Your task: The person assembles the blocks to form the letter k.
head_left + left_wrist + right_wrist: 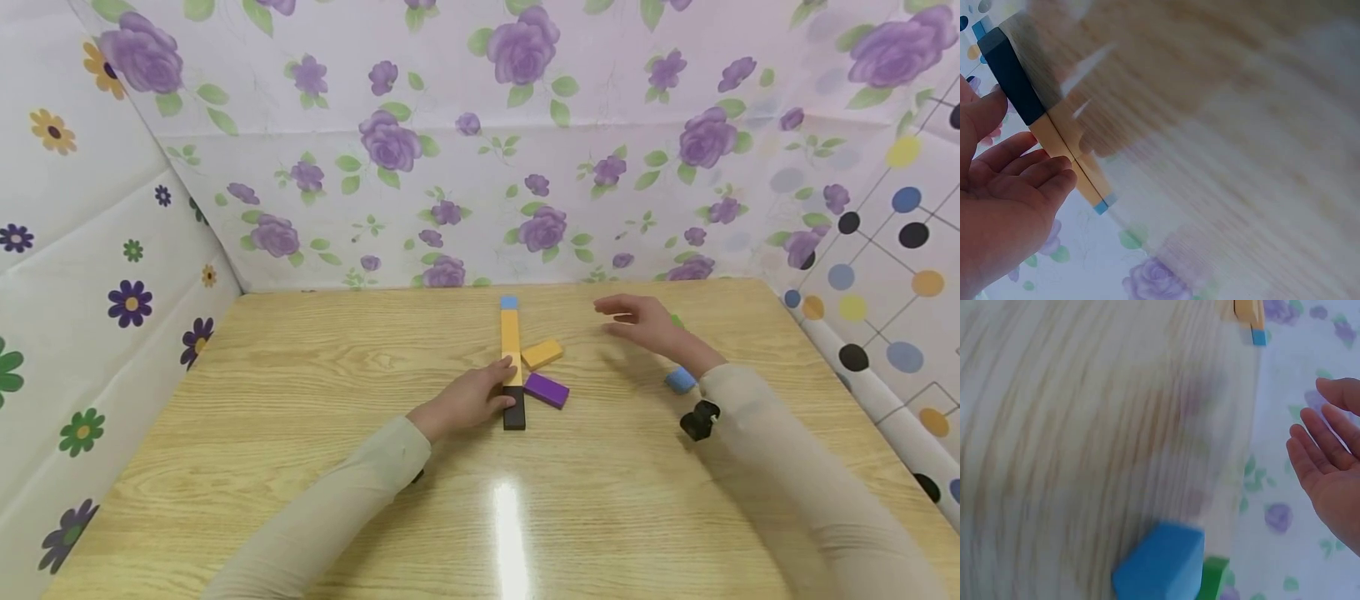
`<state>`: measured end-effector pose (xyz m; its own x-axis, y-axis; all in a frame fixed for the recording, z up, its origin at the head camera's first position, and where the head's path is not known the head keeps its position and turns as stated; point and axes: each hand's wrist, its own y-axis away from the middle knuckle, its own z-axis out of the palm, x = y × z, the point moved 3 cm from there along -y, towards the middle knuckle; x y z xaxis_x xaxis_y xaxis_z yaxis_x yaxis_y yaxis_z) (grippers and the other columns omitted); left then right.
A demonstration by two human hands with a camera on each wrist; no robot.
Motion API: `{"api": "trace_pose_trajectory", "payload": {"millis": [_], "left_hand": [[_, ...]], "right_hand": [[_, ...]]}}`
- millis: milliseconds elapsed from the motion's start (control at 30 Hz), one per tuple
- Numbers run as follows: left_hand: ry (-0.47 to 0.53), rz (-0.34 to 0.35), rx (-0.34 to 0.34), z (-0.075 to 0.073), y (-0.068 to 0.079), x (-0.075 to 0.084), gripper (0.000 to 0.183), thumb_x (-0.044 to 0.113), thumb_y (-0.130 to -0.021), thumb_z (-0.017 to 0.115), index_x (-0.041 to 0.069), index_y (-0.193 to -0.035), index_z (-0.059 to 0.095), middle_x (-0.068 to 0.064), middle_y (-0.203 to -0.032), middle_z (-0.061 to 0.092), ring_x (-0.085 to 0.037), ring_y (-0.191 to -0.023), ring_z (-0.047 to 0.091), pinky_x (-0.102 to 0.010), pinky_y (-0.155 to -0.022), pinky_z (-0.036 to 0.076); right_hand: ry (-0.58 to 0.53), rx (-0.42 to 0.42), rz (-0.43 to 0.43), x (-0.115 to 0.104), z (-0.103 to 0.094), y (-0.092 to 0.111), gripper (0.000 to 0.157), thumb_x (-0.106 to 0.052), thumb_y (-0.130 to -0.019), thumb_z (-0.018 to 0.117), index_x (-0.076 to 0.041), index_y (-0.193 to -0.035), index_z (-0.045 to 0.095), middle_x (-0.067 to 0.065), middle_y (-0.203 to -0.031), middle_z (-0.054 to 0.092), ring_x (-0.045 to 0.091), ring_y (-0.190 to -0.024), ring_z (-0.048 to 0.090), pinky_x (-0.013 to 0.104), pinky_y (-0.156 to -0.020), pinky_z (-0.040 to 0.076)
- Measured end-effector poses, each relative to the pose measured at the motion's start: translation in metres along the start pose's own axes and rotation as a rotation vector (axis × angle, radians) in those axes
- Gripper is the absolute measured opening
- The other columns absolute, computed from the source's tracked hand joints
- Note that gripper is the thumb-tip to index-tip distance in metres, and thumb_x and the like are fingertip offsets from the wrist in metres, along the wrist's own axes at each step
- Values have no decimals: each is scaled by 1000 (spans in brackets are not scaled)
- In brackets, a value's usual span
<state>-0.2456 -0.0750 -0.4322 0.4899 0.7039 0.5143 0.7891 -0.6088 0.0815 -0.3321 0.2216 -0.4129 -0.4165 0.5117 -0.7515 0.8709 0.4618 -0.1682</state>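
A straight row of blocks lies on the table, pointing away from me. Its near end is a black block [513,408], its middle is orange blocks [510,329], and a blue block [509,302] caps the far end. Along the row's left side, my left hand [472,402] touches it, thumb by the black block and relaxed fingertips at the orange part. My right hand [637,323] hovers over the table to the right, fingers loosely extended and holding nothing. Just right of the row lie a loose orange block [542,354] and a purple block [547,390].
Near my right forearm are another blue block [1163,562] and a green block [1212,578], both partly covered in the head view. The wooden table [322,358] is bordered by patterned cloth behind and on both sides. A black wrist camera [700,421] sits at the right cuff.
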Motion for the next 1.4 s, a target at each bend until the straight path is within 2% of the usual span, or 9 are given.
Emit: {"api": "trace_pose_trajectory", "payload": {"millis": [300,600,733,967,1400], "left_hand": [[-10,6,2,0,0,0,55,25,-98,56,0,-145,39,-14,-155,27,-28,-139,32,-37,-114,28],[-6,8,-1,0,0,0,55,24,-98,57,0,-144,40,-15,-155,27,-29,-139,32,-37,-114,28],[1,-1,-3,0,1,0,55,25,-98,57,1,-145,39,-14,-155,27,-28,-139,32,-37,-114,28],[-5,0,-7,1,1,0,55,25,-98,57,0,-145,40,-14,-155,27,-29,-139,33,-37,-114,29],[19,3,0,-1,1,0,55,24,-99,56,0,-145,39,-14,-155,26,-28,-139,32,-37,-114,28]], "right_hand": [[-28,12,102,21,-33,19,50,-19,-97,60,0,-141,45,24,-140,47,40,-130,41,54,-106,35],[14,63,167,42,-56,36,49,-14,-98,58,4,-141,43,27,-141,44,44,-131,38,56,-106,35],[18,52,200,52,-60,41,49,-13,-98,57,5,-142,41,28,-142,42,45,-131,36,57,-104,36],[18,23,265,71,-63,49,55,-22,-98,59,1,-144,40,25,-145,40,44,-133,35,57,-101,39],[48,-4,282,77,-61,54,53,-13,-97,59,6,-142,39,29,-140,44,46,-127,42,59,-101,38]]}}
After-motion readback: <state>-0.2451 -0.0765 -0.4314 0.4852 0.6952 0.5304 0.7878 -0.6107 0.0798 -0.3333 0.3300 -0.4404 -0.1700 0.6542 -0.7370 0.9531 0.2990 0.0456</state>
